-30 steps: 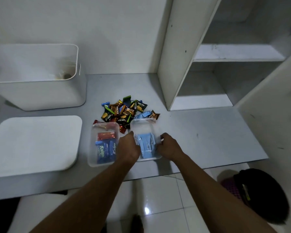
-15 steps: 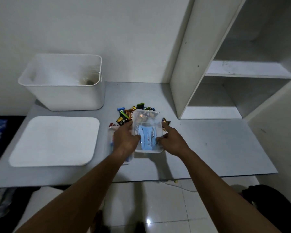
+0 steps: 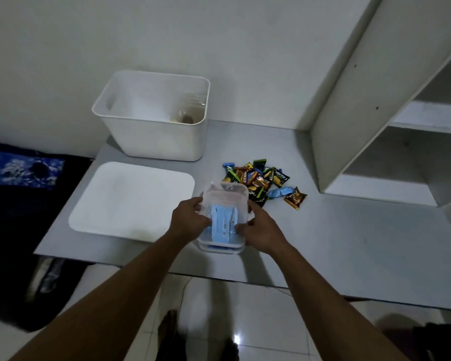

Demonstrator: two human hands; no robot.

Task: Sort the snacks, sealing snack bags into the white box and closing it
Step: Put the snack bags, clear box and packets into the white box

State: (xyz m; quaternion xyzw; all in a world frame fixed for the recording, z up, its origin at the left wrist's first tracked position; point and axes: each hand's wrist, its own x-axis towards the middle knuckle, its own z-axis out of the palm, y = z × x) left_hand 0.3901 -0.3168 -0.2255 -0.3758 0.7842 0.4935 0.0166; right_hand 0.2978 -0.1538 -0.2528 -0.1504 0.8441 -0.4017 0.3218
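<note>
A clear tub [image 3: 224,204] sits at the centre of the frame, held between two bare hands just above a second clear tub [image 3: 220,248], whose rim peeks out beneath it at the near edge of the grey counter [image 3: 349,243]. Pale blue packets [image 3: 223,224] show through the upper tub. The light is dim, so whether the upper tub already rests in the lower one or hangs just over it cannot be told.

The left hand [image 3: 189,217] clasps the tub's left wall, fingers [image 3: 197,204] curled round the rim. The right hand [image 3: 259,230] clasps the right wall, its fingers [image 3: 241,226] pinching the near corner.

Just right of the tubs and behind them lies a loose heap of dark, orange and green snack packets [image 3: 261,181], still unsorted. Left of the tubs a flat white lid [image 3: 130,201] lies on the counter. Behind it, in the upper left of the frame, stands the open white box [image 3: 151,134], which looks nearly empty. White shelves [image 3: 391,142] fill the right side.

The step in hand appears to be stacking the filled tubs. The task seems early: box open, lid off, heap untouched. Next, the stack likely needs seating squarely, then both hands should carry it up and left over the box rim and lower it in level so nothing spills.
</note>
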